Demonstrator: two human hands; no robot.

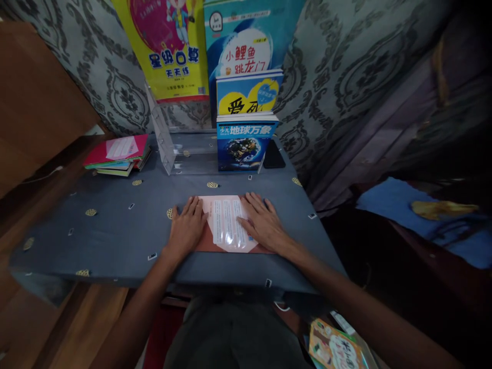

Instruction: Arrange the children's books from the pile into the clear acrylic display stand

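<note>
A reddish-brown book (209, 241) lies on the cloth-covered table in front of me, turned sideways, with a glossy pale pink printed panel (229, 225) across its middle. My left hand (188, 225) rests flat on the left side of it, fingers stretched out and pointing away from me. Across the right side lies my right hand (265, 220), palm down, its thumb reaching over the edge of the panel. Neither hand grasps anything. Parts of the cover are hidden under both hands.
Behind the book stands a clear acrylic stand (163, 133) holding a yellow workbook (172, 72) and a blue earth book (244, 148) among others. A dark phone (274, 155) lies right of it. At left is a stack of books (119, 151); another book (334, 346) sits below, right.
</note>
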